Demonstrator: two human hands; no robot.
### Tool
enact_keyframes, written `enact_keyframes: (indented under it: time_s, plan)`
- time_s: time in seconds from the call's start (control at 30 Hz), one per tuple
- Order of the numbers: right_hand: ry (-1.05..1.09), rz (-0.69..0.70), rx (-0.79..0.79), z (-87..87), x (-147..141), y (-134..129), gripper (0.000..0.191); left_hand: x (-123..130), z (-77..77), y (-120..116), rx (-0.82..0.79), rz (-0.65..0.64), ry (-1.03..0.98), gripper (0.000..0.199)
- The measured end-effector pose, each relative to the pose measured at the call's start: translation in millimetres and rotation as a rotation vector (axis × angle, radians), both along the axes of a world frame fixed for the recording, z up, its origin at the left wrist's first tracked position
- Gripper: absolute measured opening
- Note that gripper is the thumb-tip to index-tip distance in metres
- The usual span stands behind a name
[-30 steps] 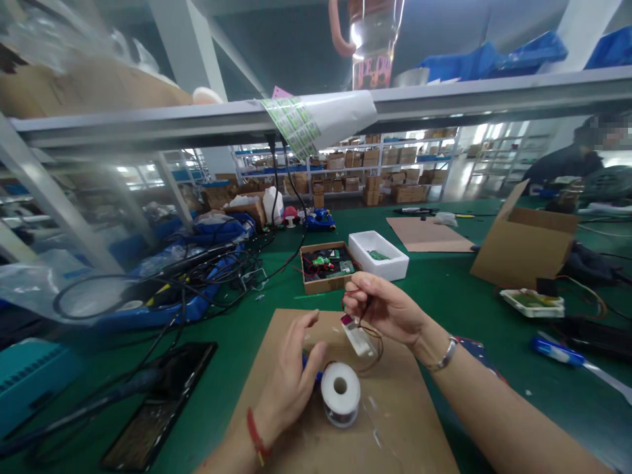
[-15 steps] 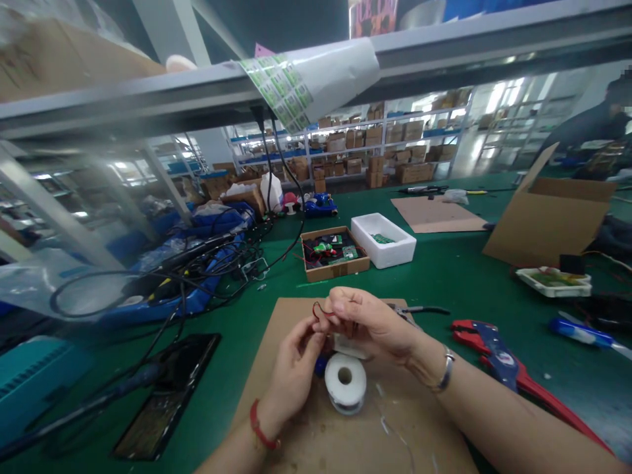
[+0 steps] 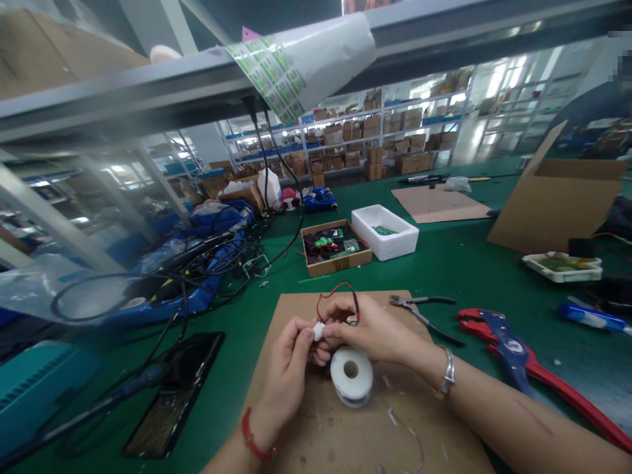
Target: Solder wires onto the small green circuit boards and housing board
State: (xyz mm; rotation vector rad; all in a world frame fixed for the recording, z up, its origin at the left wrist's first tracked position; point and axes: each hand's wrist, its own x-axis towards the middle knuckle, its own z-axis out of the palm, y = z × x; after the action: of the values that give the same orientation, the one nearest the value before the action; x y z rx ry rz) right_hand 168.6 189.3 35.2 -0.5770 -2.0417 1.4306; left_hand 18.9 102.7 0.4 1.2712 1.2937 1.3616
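Note:
My left hand [image 3: 289,359] pinches a small white piece [image 3: 318,330] between thumb and forefinger. The fingertips of my right hand [image 3: 372,326] are closed on the same piece from the other side. A thin red and black wire pair [image 3: 340,286] arches up over my right fingers; where its ends sit is hidden. Just below my hands a white spool [image 3: 351,376] rests on a brown cardboard sheet [image 3: 340,438]. Something blue beside the spool is mostly covered by my fingers.
Right of my hands lie cutting pliers [image 3: 419,311] and a red-and-blue wire stripper [image 3: 511,345]. Beyond are a cardboard tray of parts [image 3: 340,263] and a white foam box [image 3: 395,247]. Black cables [image 3: 185,283] tangle at left, near a black tray [image 3: 172,398]. A shelf [image 3: 162,85] spans overhead.
The white piece now shows between my fingertips, where the red wire was before. The wires have swung up into a loop above my right hand. The pliers are more exposed.

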Motion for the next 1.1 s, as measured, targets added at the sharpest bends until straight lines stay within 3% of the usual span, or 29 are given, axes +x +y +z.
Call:
enact_keyframes:
  time_s: [0.17, 0.37, 0.8, 0.97, 1.1]
  plan:
    - [0.004, -0.036, -0.033, -4.2, -0.8, -0.9, 0.007, -0.9, 11.7, -7.5, 0.062, 0.061, 0.269, 0.027]
    - [0.005, -0.019, -0.079, 1.7, -0.1, -4.6, 0.015, -4.6, 13.2, -7.7, 0.093, 0.097, 0.451, 0.016]
    - [-0.032, 0.036, -0.158, 6.3, 4.8, -4.7, 0.015, -4.6, 4.5, -11.6, -0.029, 0.024, 0.301, 0.033]
    - [-0.017, 0.154, -0.198, 13.4, 4.8, -4.8, 0.017, -3.9, 3.8, -7.9, -0.028, -0.017, 0.250, 0.040]
    - [-0.051, 0.103, -0.233, 17.5, 3.1, -8.4, 0.013, -2.9, 7.0, -11.6, -0.001, 0.018, 0.303, 0.039]
